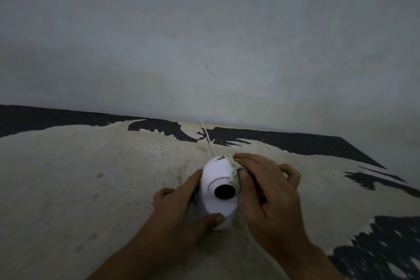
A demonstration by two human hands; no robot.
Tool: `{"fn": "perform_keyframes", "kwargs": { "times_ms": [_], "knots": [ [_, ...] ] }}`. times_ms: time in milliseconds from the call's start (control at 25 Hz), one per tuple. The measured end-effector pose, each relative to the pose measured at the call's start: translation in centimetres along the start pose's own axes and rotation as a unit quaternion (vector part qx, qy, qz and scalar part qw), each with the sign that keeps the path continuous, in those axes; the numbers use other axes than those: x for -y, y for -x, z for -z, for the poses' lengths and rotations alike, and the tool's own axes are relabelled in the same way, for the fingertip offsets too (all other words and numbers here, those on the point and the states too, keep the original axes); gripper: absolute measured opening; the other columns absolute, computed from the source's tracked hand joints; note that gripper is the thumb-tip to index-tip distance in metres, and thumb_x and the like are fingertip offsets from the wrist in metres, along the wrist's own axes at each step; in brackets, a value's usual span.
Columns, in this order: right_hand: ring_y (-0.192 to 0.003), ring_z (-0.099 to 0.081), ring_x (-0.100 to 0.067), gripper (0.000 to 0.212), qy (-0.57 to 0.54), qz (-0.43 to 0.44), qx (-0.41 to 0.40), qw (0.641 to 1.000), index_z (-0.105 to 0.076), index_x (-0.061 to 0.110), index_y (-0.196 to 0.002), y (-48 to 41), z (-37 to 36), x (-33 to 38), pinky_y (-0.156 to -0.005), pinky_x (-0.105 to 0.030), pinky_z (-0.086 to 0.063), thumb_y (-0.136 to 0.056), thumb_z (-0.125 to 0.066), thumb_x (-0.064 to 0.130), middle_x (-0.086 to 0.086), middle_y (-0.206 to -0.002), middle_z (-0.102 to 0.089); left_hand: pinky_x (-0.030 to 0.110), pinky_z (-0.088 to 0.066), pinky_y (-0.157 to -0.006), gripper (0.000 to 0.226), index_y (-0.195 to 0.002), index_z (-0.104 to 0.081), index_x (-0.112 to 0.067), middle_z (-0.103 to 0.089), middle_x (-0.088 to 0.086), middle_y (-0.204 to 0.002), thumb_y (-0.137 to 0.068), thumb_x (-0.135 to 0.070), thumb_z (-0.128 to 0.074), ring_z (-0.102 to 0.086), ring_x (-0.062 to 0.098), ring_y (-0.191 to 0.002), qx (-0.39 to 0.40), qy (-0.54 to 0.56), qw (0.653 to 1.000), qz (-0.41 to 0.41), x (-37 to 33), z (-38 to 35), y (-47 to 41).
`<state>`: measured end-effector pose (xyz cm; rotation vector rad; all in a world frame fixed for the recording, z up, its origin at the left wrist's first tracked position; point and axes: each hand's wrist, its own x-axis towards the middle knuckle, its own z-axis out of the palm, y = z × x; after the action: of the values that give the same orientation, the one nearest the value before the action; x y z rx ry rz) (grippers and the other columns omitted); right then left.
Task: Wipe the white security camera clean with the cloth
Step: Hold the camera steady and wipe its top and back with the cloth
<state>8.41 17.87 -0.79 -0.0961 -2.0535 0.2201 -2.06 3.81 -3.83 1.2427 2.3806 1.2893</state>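
White security camera (217,173) upright, black lens, seemingly pale cloth (235,176) against its side

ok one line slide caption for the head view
Left hand steadies the white security camera while the right hand wipes its side with a cloth.

A bare grey wall (204,29) fills the view from nine through twelve to three o'clock in dim light, meeting a worn surface (79,177) of pale, mottled beige with ragged black patches (295,141) at two and four o'clock.

Left hand (179,209), right hand (270,191) bare; forearms unsleeved; no rings, no watch.
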Motion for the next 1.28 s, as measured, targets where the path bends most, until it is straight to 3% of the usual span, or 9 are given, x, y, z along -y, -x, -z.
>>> {"fn": "perform_keyframes", "kwargs": {
  "times_ms": [280,440,560,680,760,920,1000,1120,1280],
  "knots": [
    [-0.121,-0.056,-0.008,0.028,0.014,0.125,0.072,0.989,-0.07,0.016,-0.11,0.0,-0.4,1.4,-0.096,-0.038,-0.032,-0.094,-0.049,0.025,0.004,-0.12,-0.068,0.023,-0.019,-0.091,0.083,-0.132,-0.01,-0.048,-0.034,-0.03,-0.107,-0.069,-0.06,-0.063,-0.029,-0.004,-0.089,-0.022,-0.004,1.0,-0.008,0.6,-0.3,-0.1],
    [-0.11,-0.061,-0.012,0.027,0.075,0.077,0.03,0.994,-0.07,0.013,-0.107,-0.1,0.0,0.1,-0.092,-0.033,-0.03,-0.092,-0.05,0.023,-0.001,-0.118,-0.068,0.023,-0.017,-0.093,0.078,-0.119,0.0,-0.053,-0.029,-0.033,-0.104,-0.072,-0.058,-0.062,-0.027,-0.002,-0.092,-0.011,-0.011,1.0,-0.001,0.3,-0.3,-0.2],
    [-0.112,-0.061,-0.012,0.03,0.095,0.089,0.034,0.991,-0.071,0.015,-0.107,-0.1,-0.6,1.1,-0.091,-0.038,-0.031,-0.094,-0.047,0.026,0.002,-0.117,-0.069,0.021,-0.017,-0.094,0.088,-0.126,-0.001,-0.051,-0.033,-0.031,-0.112,-0.06,-0.071,-0.056,-0.028,-0.008,-0.09,-0.01,-0.023,1.0,-0.002,0.6,-0.6,-0.4],
    [-0.12,-0.058,-0.013,0.027,0.097,0.164,0.091,0.977,-0.07,0.023,-0.107,0.0,-1.1,2.4,-0.09,-0.038,-0.027,-0.093,-0.048,0.029,0.008,-0.118,-0.069,0.023,-0.027,-0.087,0.069,-0.121,-0.023,-0.065,-0.045,-0.05,-0.095,-0.06,-0.075,-0.055,-0.037,-0.026,-0.084,-0.036,0.006,0.998,-0.055,1.3,-1.0,-0.2],
    [-0.121,-0.057,-0.012,0.025,0.084,0.182,0.104,0.974,-0.07,0.024,-0.107,-0.1,-0.8,2.2,-0.089,-0.039,-0.028,-0.09,-0.052,0.026,0.01,-0.117,-0.069,0.02,-0.027,-0.088,0.061,-0.113,-0.025,-0.072,-0.042,-0.06,-0.095,-0.06,-0.067,-0.055,-0.038,-0.028,-0.089,-0.055,0.013,0.997,-0.054,1.0,-0.8,-0.2],
    [-0.106,-0.063,-0.01,0.026,0.066,0.064,0.04,0.995,-0.068,0.019,-0.106,-0.4,0.0,0.6,-0.091,-0.037,-0.031,-0.091,-0.048,0.023,0.006,-0.109,-0.071,0.023,-0.018,-0.095,0.082,-0.124,-0.005,-0.054,-0.037,-0.034,-0.114,-0.064,-0.065,-0.061,-0.034,-0.004,-0.097,-0.014,-0.005,1.0,-0.015,0.7,-0.5,-0.3],
    [-0.098,-0.062,-0.006,0.026,0.057,0.009,0.024,0.998,-0.066,0.021,-0.107,-0.5,-0.1,0.5,-0.091,-0.03,-0.026,-0.092,-0.045,0.024,0.008,-0.106,-0.071,0.022,-0.017,-0.096,0.083,-0.121,-0.003,-0.054,-0.037,-0.032,-0.112,-0.059,-0.069,-0.055,-0.035,-0.005,-0.096,0.001,0.001,1.0,-0.014,0.6,-0.3,-0.4],
    [-0.112,-0.058,-0.005,0.027,0.042,0.064,0.053,0.996,-0.067,0.02,-0.109,-0.2,-0.7,1.4,-0.091,-0.034,-0.028,-0.091,-0.048,0.022,0.008,-0.114,-0.069,0.011,-0.018,-0.094,0.107,-0.13,-0.004,-0.049,-0.037,-0.026,-0.116,-0.04,-0.09,-0.047,-0.026,-0.019,-0.084,0.01,-0.004,1.0,-0.001,0.4,-0.3,-0.5],
    [-0.118,-0.053,-0.006,0.027,0.012,0.112,0.106,0.988,-0.067,0.019,-0.109,-0.7,-0.9,1.7,-0.101,-0.028,-0.024,-0.09,-0.049,0.025,0.005,-0.116,-0.07,0.011,-0.017,-0.095,0.126,-0.139,-0.017,-0.036,-0.044,-0.019,-0.127,-0.029,-0.094,-0.039,-0.035,-0.01,-0.097,0.017,-0.006,1.0,0.008,0.7,-0.4,-0.4]
  ]
}}
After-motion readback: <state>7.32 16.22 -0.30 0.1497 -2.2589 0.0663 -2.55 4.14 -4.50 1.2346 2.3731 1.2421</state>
